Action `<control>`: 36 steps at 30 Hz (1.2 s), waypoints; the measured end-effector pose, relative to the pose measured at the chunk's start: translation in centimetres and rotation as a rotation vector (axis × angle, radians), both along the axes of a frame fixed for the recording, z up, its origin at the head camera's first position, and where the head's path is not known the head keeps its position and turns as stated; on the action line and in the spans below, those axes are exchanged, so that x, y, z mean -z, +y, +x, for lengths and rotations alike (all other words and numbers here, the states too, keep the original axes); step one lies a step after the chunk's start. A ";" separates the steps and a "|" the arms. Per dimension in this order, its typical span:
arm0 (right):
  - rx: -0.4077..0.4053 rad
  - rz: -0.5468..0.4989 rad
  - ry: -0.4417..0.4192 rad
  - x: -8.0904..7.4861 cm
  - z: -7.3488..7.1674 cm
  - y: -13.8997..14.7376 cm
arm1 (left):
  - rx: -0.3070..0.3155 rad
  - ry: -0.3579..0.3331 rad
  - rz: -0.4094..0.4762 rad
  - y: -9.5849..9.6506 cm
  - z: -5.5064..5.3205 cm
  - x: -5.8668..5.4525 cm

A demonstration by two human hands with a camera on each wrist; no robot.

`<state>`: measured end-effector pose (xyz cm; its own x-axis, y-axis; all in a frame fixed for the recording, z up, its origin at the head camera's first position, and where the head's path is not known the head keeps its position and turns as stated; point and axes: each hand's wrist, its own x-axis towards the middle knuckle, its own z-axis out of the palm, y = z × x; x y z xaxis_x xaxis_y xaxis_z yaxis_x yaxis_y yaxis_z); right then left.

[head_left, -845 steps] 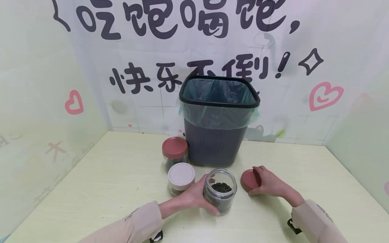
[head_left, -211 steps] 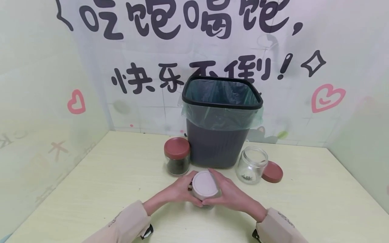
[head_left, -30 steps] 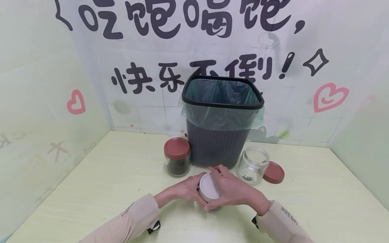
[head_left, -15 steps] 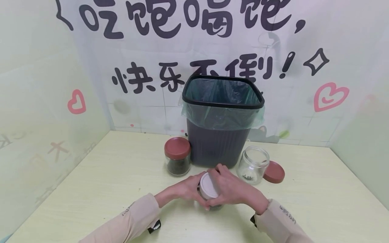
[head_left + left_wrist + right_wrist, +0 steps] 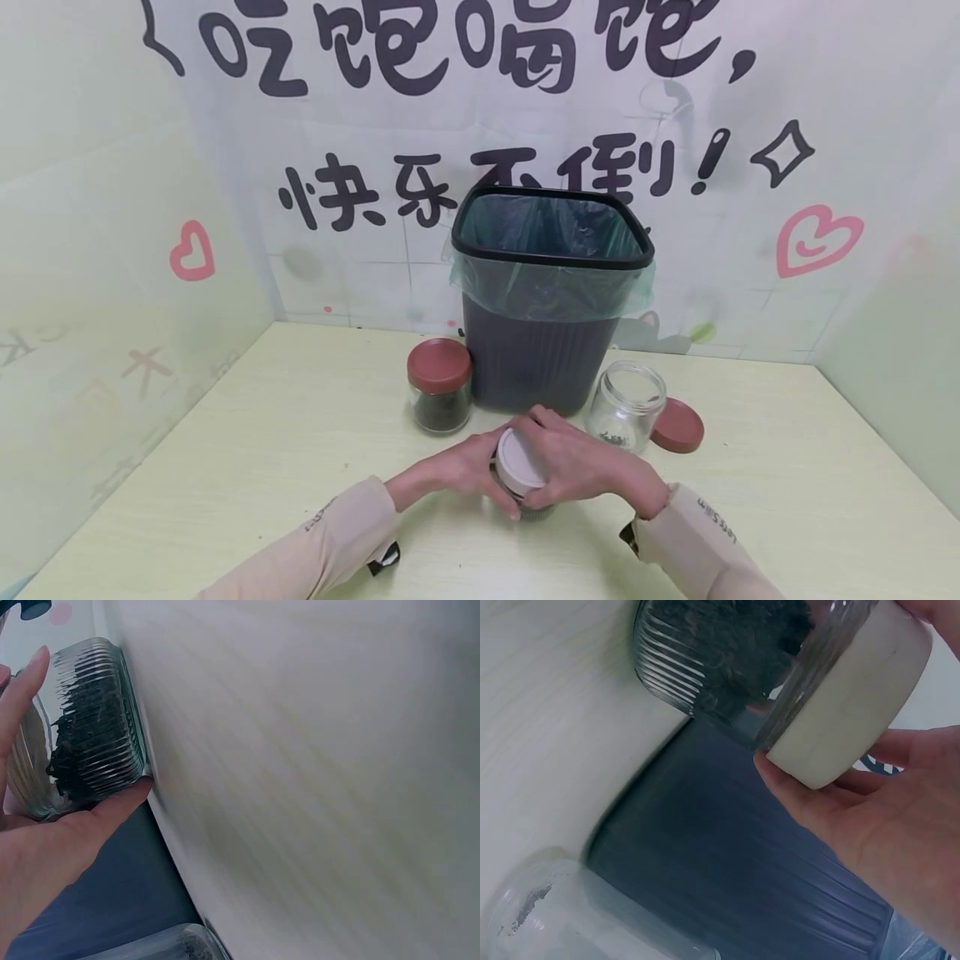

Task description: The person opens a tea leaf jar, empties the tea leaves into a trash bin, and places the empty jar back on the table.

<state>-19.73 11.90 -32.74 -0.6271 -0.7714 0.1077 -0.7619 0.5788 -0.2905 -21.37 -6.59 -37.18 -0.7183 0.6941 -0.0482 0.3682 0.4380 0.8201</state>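
A ribbed glass jar with dark, tea-like leaves [image 5: 94,720] stands in front of the bin, capped by a white lid [image 5: 520,461]. My left hand [image 5: 471,471] grips the glass body, with thumb and fingers around it. My right hand [image 5: 581,458] holds the lid from the right and above, its fingers curled about the rim. In the right wrist view the lid [image 5: 862,697] sits on the jar's mouth. Right of the bin stands an uncovered glass jar [image 5: 626,408] with a few dark scraps at its bottom. A red lid [image 5: 677,425] lies beside it.
A dark bin [image 5: 540,350] with a green liner stands behind my hands against the printed wall. Left of it is a red-lidded jar [image 5: 439,383] with dark contents. Pale table surface [image 5: 285,433] stretches to the left.
Since the oldest frame, the uncovered jar has left my left hand, lost most leaves, and moved right of the bin. The white-lidded jar came between my hands. Lately, my right fingers shifted slightly.
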 end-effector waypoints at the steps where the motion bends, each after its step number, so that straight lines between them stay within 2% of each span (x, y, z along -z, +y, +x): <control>1: -0.011 -0.004 -0.010 -0.2 0.0 0.1 | -0.004 -0.002 -0.003 0.0 0.0 0.0; 4: -0.028 -0.021 -0.037 -0.9 -0.1 0.3 | -0.017 -0.018 -0.011 0.0 -0.1 0.1; 6: -0.011 -0.027 -0.054 -1.3 -0.1 0.6 | -0.026 -0.009 -0.026 -0.1 -0.1 0.1; 14: 0.189 -0.003 -0.044 -1.8 0.7 3.1 | -0.050 0.057 -0.059 0.0 0.1 0.3; 19: 0.256 0.021 -0.029 -1.6 1.5 5.4 | -0.053 0.054 -0.052 0.1 0.2 0.2; 23: 0.288 0.053 -0.029 -0.7 2.1 7.1 | -0.053 0.021 -0.073 0.1 0.3 0.1; 27: 0.324 0.094 -0.038 1.1 2.2 8.7 | -0.050 0.008 -0.107 0.2 0.2 0.1; 33: 0.457 0.154 -0.050 3.4 2.0 10.1 | -0.026 0.023 -0.114 0.3 -0.2 0.2; 36: 0.494 0.165 -0.016 4.1 1.8 10.4 | -0.012 0.013 -0.098 0.2 -0.4 0.3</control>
